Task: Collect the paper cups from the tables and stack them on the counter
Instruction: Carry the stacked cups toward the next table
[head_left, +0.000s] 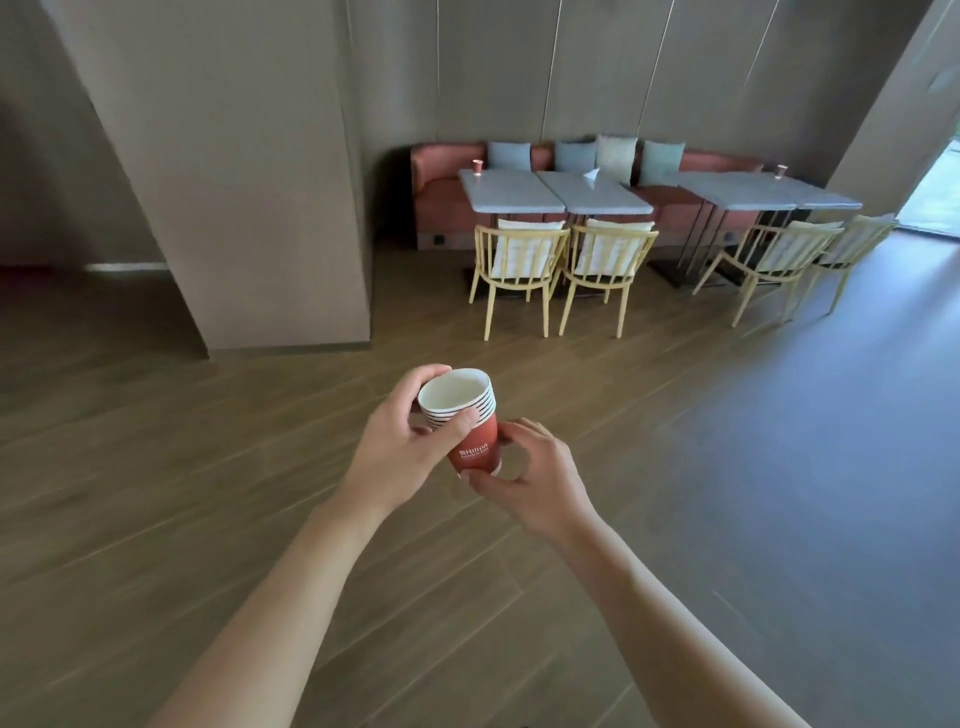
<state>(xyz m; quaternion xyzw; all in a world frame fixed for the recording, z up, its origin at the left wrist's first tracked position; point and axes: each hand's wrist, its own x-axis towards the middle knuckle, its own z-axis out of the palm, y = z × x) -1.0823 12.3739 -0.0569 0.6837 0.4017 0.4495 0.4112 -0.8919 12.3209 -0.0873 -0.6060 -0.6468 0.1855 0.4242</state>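
Indoors, both hands (467, 452) grip cup stack (470, 421) over wood floor (208, 493), tables (556, 192) ahead.

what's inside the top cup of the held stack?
The stack tilts toward the camera. The top cup shows only a bare white wall; its bottom is out of sight. Cups nested beneath show only rims.

- The left grey marble-look rectangular tabletop (511, 193) carries one small red paper cup (477, 168), upright near its far left corner.
- The middle grey tabletop (597, 195) touches it edge to edge and holds a small folded white paper (591, 174) near its far edge.
- The right grey tabletop (763, 191), set apart, bears another red paper cup (781, 170) at its far edge.
- The brown wood-plank floor (208, 493) carries the tables' dark bases and four pale yellow wooden chairs (517, 270).
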